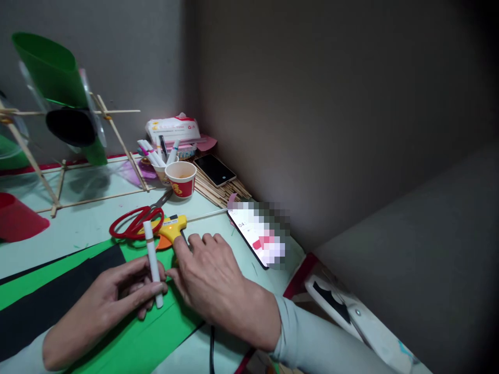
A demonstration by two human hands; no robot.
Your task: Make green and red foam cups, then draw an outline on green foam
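Observation:
My left hand (pixel 113 296) pinches a slim white marker (pixel 152 265) with a tan band, nearly upright over the green sheet (pixel 167 322). Beside it, my right hand (pixel 210 270) is closed around the handle of a yellow glue gun (pixel 173 226); its palm and part of the fingers are hidden. A clear glue stick (pixel 206 214) pokes out of the gun's back. Red-handled scissors (pixel 134 222) lie against the gun's front, with a bit of orange paper (pixel 163 242) below. A black strip (pixel 58 291) rests on the green sheet.
A stick frame (pixel 97 198) holding a green cone (pixel 50 67) stands at left, near a red piece (pixel 21 218). Behind are a paper cup (pixel 181 182), markers (pixel 150 150), tissues (pixel 173 129), wooden sticks (pixel 210 189) and a dark phone (pixel 215 170). A lit phone (pixel 253 234) lies right.

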